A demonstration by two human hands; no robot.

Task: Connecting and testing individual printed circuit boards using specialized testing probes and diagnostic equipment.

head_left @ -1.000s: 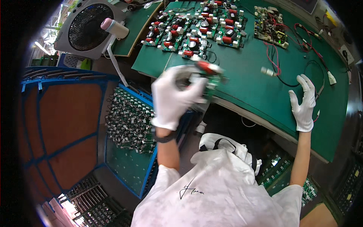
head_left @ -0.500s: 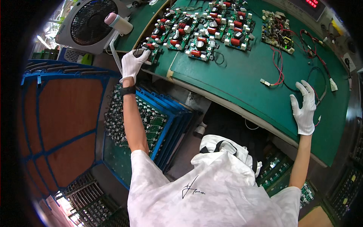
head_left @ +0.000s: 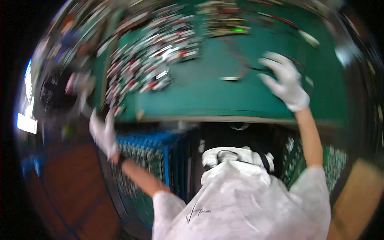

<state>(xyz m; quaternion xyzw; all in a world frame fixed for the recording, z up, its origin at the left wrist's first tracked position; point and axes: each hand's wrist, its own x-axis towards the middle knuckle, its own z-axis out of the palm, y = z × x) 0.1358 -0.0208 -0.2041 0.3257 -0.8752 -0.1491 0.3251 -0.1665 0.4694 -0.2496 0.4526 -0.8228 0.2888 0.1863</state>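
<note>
My left hand (head_left: 104,134), in a white glove, is off the front left edge of the green bench mat (head_left: 216,100). Its thumb and fingers are apart, with nothing visible between them, just short of the nearest circuit board (head_left: 117,109). Several more circuit boards (head_left: 154,85) with red and white parts crowd the left of the mat, smeared by motion. Also gloved in white, my right hand (head_left: 286,82) hovers over or rests on the mat with fingers spread; contact is unclear. Closest to its fingertips is a dark cable joined to red wires (head_left: 241,60) ending in a pale connector (head_left: 229,79).
A larger board assembly (head_left: 222,20) sits at the back, and a white plug (head_left: 309,39) on a red cable lies at the back right. Below the bench stand a blue rack (head_left: 166,164) of boards and, at right, a tan panel (head_left: 358,196). A blurred fan (head_left: 56,94) is at left.
The view has swung right and blurred. My left hand has come away from the board it was touching, its fingers parting. My right hand stays spread, now nearer the red wires.
</note>
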